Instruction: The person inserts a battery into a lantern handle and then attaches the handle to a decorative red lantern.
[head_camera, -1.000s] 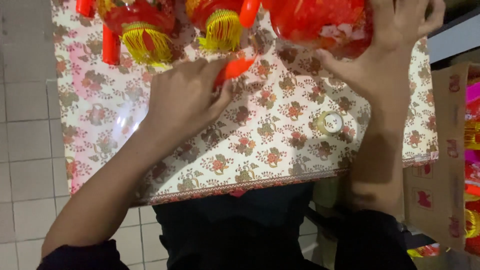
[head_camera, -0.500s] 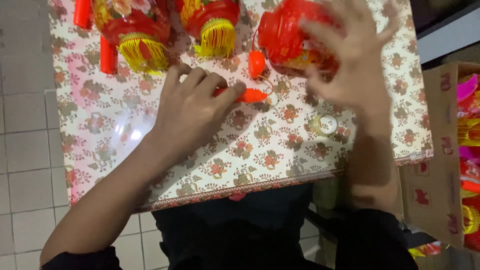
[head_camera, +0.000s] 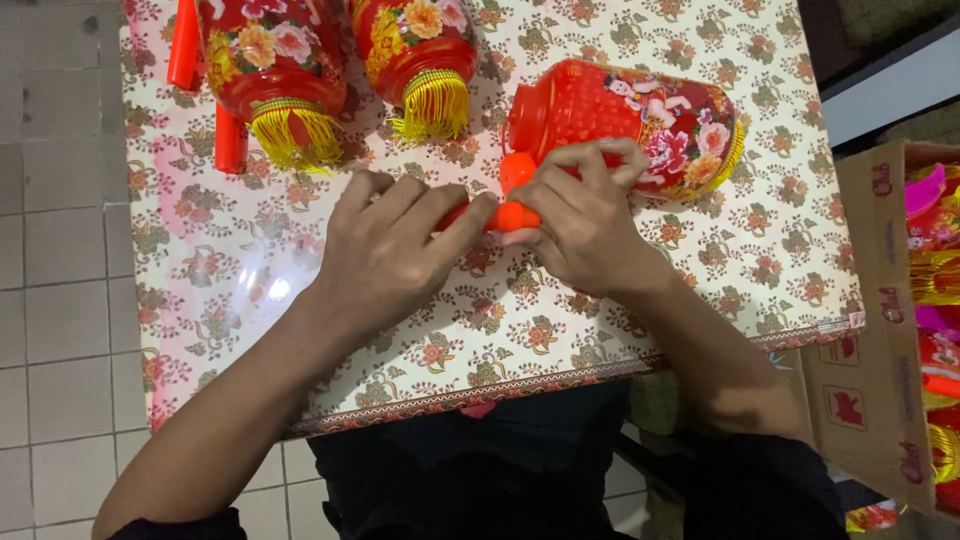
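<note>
On a small table (head_camera: 250, 290) covered with a glossy floral cloth of cream and pink, seen from directly above, two bare hands meet near the middle; the left hand (head_camera: 390, 255) lies palm down with its fingers stretched to the right, gripping one end of a short orange plastic piece (head_camera: 505, 215), most of which is hidden under the fingers; the right hand (head_camera: 580, 225) pinches the other end of that same piece between thumb and curled fingertips, so both hands are closed on it and it sits just above the cloth between them. Just behind the right hand, touching its knuckles, lies a red lantern (head_camera: 625, 115) on its side (barrel-shaped, printed with pink and white flowers, a yellow fringe at its right end), and a round orange knob at its left end sits right by the held piece. Further back stand or lie two more red flowered lanterns with yellow tassel fringes, a left lantern (head_camera: 275, 70) and a middle lantern (head_camera: 415, 50), both cut off by the top edge; two red sticks (head_camera: 230, 140) lie beside the left one. At the right edge an open cardboard box (head_camera: 875, 360) holds more bright decorations; grey floor tiles (head_camera: 60, 250) show on the left.
</note>
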